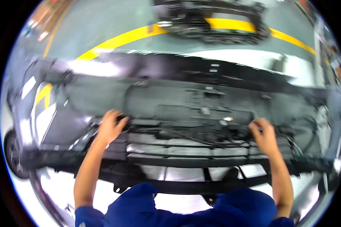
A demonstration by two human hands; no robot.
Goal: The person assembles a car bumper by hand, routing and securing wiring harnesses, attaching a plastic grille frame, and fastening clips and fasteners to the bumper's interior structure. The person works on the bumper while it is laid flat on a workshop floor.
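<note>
In front of me lies a large black car bumper, its hollow inner side facing up. My left hand is at its left middle, fingers curled and closed at a small dark part I cannot make out. Over on the right, my right hand has its fingers bent together at the bumper's inner structure; whatever they grip is hidden and blurred. A dark cable runs between the two hands, along the slatted grille. A small white piece sits left of my right hand.
Beyond the bumper, another black part with a frame-like opening stands over the grey floor, which carries a curved yellow line. A wheel shows at the far left. The bumper's near edge runs close to my body.
</note>
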